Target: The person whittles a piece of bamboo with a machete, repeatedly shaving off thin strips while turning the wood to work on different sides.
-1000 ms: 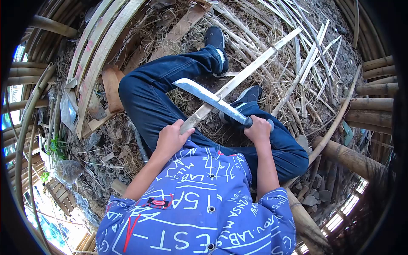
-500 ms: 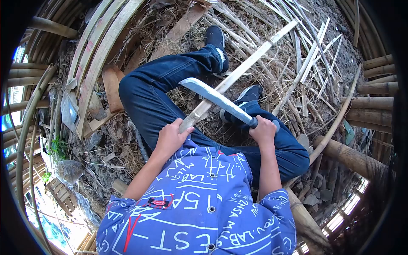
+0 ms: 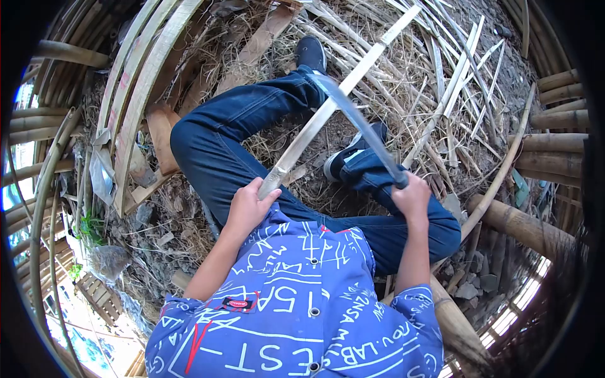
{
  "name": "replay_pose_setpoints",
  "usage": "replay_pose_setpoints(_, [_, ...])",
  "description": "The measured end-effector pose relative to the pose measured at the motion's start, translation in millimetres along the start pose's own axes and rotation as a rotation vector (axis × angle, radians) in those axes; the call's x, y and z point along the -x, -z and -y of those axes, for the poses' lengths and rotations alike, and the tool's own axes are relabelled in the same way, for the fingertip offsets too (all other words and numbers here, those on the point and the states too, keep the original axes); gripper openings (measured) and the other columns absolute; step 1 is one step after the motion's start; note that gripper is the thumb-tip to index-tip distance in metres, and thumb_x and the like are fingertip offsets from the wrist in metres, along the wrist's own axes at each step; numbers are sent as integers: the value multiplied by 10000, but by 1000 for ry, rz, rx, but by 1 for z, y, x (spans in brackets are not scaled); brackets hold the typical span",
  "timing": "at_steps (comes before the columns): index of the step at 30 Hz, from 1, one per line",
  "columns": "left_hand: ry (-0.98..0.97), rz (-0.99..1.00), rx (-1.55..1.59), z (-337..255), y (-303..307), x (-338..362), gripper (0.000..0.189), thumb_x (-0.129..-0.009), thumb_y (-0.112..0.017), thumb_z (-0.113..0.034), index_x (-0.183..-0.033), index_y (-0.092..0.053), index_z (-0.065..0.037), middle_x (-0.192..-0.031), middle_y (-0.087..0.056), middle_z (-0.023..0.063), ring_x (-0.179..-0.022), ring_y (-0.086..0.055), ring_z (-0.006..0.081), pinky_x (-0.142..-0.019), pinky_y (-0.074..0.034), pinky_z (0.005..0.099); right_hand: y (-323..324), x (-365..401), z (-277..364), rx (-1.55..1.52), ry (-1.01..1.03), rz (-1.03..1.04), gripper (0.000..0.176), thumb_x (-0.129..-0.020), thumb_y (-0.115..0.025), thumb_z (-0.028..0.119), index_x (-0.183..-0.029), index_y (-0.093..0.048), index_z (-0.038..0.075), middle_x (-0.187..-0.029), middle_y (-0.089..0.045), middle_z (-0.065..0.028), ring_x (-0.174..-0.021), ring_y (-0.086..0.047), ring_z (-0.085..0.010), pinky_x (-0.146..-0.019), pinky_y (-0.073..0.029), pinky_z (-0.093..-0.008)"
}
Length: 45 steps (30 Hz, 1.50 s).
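Note:
My left hand [image 3: 250, 205] is closed round the near end of a long pale bamboo strip [image 3: 309, 133], which slants away to the upper right between my legs. In my right hand [image 3: 413, 196] is the handle of a machete [image 3: 365, 128], its fingers wrapped round it. The blade is smeared by motion and crosses over the strip partway along its length, its tip pointing up and left near my far shoe [image 3: 311, 54]. A joint mark shows on the strip close to my left hand.
Several curved bamboo slats [image 3: 140, 82] lean at the upper left beside a wooden block [image 3: 163, 135]. Split strips [image 3: 463, 69] and dry shavings cover the ground ahead. A thick bamboo pole [image 3: 523, 227] lies at the right, and bamboo walls curve round both sides.
My right hand has moved slightly right, and the machete blade has slid forward along the strip, away from my left hand. The left hand keeps its hold, shifted a little left.

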State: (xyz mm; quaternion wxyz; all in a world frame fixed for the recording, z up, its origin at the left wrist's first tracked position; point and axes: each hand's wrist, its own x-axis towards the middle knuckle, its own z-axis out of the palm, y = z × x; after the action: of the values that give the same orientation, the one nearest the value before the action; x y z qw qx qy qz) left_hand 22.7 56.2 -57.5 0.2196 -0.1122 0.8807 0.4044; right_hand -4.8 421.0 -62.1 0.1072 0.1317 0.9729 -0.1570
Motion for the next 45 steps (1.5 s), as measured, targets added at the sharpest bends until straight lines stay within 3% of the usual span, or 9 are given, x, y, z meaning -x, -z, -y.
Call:
replay_pose_setpoints(2, [-16,8,-52,-4,-1,-2,346,-847,-724,-274,-912,-597,42,-698,-614,191,-604,-579,223,-603,-466,353,-9,6,29,-145,45,125,181,-705,-656,226,-829,-696,101,-759,-675,-196,-790,-656,-407,-733,-523,-504])
replay_pose_setpoints(4, [-37,-3,-122,-8,-1,-1,377,-838,-721,-303,-943,-615,43,-732,-633,238,-649,-634,346,-627,-484,390,-26,12,55,-247,98,192,183,-709,-653,226,-837,-702,105,-759,-673,-200,-789,-656,-407,-732,-525,-505])
replay_pose_setpoints(10, [-61,-12,-133,-6,-2,-3,431,-829,-708,-354,-983,-634,41,-758,-653,266,-731,-657,423,-660,-515,459,-65,30,111,-277,200,301,189,-684,-660,224,-820,-699,98,-718,-669,-200,-730,-665,-397,-688,-532,-503])
replay_pose_setpoints(13, [-77,-26,-72,-2,-4,-3,384,-828,-725,-310,-973,-637,35,-769,-646,254,-721,-648,410,-640,-494,416,-69,31,116,-217,242,315,196,-664,-668,212,-806,-687,79,-715,-669,-201,-720,-669,-392,-683,-533,-503])
replay_pose_setpoints(21, [-61,-22,-128,-9,-2,1,365,-842,-709,-343,-903,-618,5,-715,-636,242,-701,-639,417,-611,-488,452,-78,26,110,-111,300,299,213,-639,-682,196,-813,-675,75,-720,-673,-195,-722,-678,-378,-674,-535,-493])
replay_pose_setpoints(26, [-56,-18,-165,-8,-1,1,386,-849,-697,-373,-901,-612,0,-712,-645,247,-714,-645,428,-624,-504,480,-77,19,90,-19,208,252,218,-660,-698,201,-839,-671,78,-772,-685,-195,-769,-682,-371,-702,-540,-486])
replay_pose_setpoints(29, [-39,-18,-151,-7,-2,1,372,-841,-717,-343,-864,-589,5,-693,-611,239,-669,-614,422,-580,-462,432,-67,4,65,42,94,184,214,-677,-703,218,-837,-672,80,-785,-691,-181,-776,-684,-367,-709,-544,-476])
replay_pose_setpoints(41, [-28,16,-181,-11,-1,0,410,-844,-696,-406,-862,-591,-10,-689,-641,226,-693,-645,413,-620,-500,469,-66,-8,48,96,187,101,193,-668,-711,214,-802,-654,88,-766,-690,-152,-758,-683,-340,-680,-536,-458])
replay_pose_setpoints(45, [-17,8,-136,-9,0,0,358,-827,-728,-344,-875,-599,-14,-678,-611,212,-621,-602,387,-571,-451,422,-63,-12,45,126,187,98,192,-667,-712,217,-801,-653,91,-763,-689,-145,-755,-683,-339,-680,-534,-456])
